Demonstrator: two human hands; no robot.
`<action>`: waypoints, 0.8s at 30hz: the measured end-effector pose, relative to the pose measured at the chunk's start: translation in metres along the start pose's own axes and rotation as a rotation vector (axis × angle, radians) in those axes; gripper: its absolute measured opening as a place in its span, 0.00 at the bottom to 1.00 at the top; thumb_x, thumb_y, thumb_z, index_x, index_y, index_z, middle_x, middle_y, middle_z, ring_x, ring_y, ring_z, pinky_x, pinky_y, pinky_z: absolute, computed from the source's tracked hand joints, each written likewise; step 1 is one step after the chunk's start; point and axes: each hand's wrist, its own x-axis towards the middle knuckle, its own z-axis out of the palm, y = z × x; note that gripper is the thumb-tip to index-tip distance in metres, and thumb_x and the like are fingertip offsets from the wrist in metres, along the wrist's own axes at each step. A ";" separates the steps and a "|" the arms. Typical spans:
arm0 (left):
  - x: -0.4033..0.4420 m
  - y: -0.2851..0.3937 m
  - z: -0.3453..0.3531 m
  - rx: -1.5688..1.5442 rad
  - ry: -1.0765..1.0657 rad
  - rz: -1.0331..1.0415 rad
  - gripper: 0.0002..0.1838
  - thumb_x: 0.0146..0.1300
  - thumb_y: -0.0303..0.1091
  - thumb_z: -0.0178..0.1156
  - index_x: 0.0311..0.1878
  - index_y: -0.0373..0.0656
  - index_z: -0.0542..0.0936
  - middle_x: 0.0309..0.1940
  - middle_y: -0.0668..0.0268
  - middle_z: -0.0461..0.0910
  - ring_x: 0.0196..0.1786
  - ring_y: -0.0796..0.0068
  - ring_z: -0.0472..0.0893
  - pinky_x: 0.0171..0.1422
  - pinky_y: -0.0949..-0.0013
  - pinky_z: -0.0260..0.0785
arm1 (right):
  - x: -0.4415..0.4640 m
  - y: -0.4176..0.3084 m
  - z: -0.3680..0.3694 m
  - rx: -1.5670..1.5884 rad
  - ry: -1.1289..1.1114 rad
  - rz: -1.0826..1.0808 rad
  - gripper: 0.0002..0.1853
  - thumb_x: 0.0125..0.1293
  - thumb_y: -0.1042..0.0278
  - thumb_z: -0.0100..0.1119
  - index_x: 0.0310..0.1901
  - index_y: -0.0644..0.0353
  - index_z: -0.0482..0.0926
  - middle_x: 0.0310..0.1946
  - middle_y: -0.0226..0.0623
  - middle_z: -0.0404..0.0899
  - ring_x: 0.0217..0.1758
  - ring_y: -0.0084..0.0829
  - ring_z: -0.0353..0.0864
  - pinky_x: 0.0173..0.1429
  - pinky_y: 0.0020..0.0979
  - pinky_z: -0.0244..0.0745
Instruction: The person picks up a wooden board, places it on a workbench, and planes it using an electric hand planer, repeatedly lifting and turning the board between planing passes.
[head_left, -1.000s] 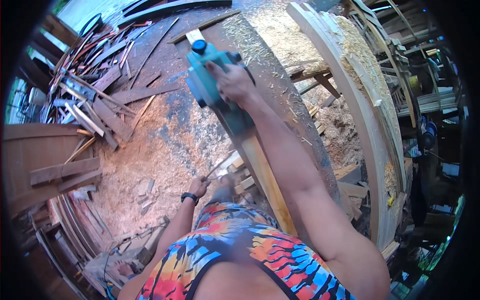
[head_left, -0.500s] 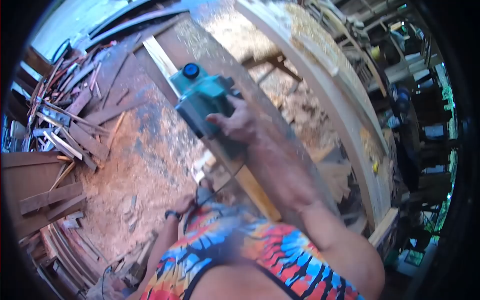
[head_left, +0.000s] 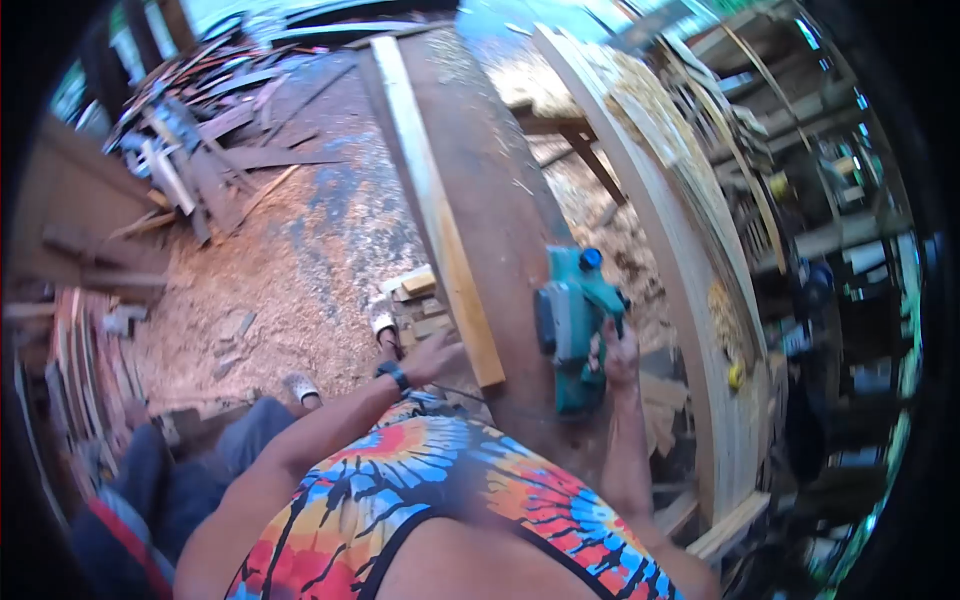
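Note:
A green power planer [head_left: 577, 320] rests on the brown bench [head_left: 500, 190], right of the wood strip. My right hand [head_left: 620, 355] is closed on its handle. The long pale wood strip [head_left: 430, 195] lies lengthwise along the bench's left edge, its near end yellowish. Close to that near end is my left hand [head_left: 436, 360], its fingers apart and slightly blurred, with nothing visible in it. A dark watch [head_left: 393, 376] is on the left wrist.
A long thick board [head_left: 660, 220] with shavings runs along the right. Scrap wood [head_left: 190, 150] is piled at the upper left. Shavings cover the floor [head_left: 290, 260]. Another person's legs [head_left: 230, 440] show at the lower left, beside stacked slats [head_left: 80, 350].
The planer has moved with my right hand off the strip toward me and to the right. My left hand has released the cord and risen beside the strip's end. Another person's legs have appeared.

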 end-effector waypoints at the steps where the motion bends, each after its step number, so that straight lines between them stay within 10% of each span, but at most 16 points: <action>1: 0.000 0.035 0.010 -0.181 0.007 -0.244 0.37 0.72 0.50 0.60 0.73 0.35 0.62 0.60 0.55 0.79 0.58 0.64 0.81 0.61 0.63 0.75 | -0.007 0.008 -0.009 -0.011 0.008 -0.020 0.26 0.72 0.39 0.58 0.48 0.57 0.73 0.19 0.26 0.69 0.16 0.19 0.68 0.19 0.23 0.65; 2: -0.003 0.073 0.018 -0.373 0.004 -0.478 0.38 0.72 0.51 0.61 0.73 0.34 0.63 0.62 0.55 0.78 0.61 0.65 0.80 0.63 0.64 0.74 | -0.014 0.016 -0.015 -0.018 0.024 -0.040 0.26 0.72 0.38 0.58 0.49 0.58 0.73 0.19 0.26 0.69 0.15 0.19 0.68 0.19 0.24 0.65; 5: 0.015 0.051 0.049 -0.025 0.105 -0.169 0.47 0.65 0.54 0.68 0.73 0.29 0.58 0.64 0.45 0.74 0.67 0.50 0.75 0.69 0.58 0.70 | -0.023 0.028 -0.025 0.014 -0.002 -0.046 0.28 0.71 0.38 0.59 0.50 0.59 0.74 0.18 0.26 0.69 0.15 0.20 0.69 0.19 0.23 0.65; 12: 0.000 0.098 0.082 0.345 0.419 -0.497 0.58 0.53 0.63 0.71 0.68 0.22 0.57 0.57 0.34 0.77 0.58 0.38 0.81 0.63 0.52 0.74 | -0.017 0.037 -0.028 -0.057 0.003 -0.067 0.33 0.68 0.35 0.60 0.54 0.62 0.75 0.16 0.27 0.69 0.13 0.21 0.70 0.18 0.24 0.65; 18: -0.005 0.100 0.068 0.253 0.254 -0.632 0.50 0.54 0.52 0.76 0.64 0.27 0.57 0.46 0.41 0.83 0.38 0.57 0.88 0.34 0.61 0.80 | -0.020 0.028 -0.023 -0.033 -0.010 -0.054 0.31 0.67 0.37 0.63 0.54 0.61 0.76 0.16 0.25 0.70 0.13 0.20 0.69 0.18 0.23 0.66; 24: -0.051 0.190 0.053 -0.331 0.357 -0.218 0.39 0.59 0.36 0.74 0.67 0.31 0.63 0.39 0.55 0.86 0.31 0.71 0.86 0.25 0.72 0.75 | -0.021 0.031 -0.023 0.020 -0.024 -0.076 0.27 0.68 0.38 0.64 0.46 0.58 0.75 0.17 0.25 0.70 0.14 0.19 0.70 0.18 0.23 0.66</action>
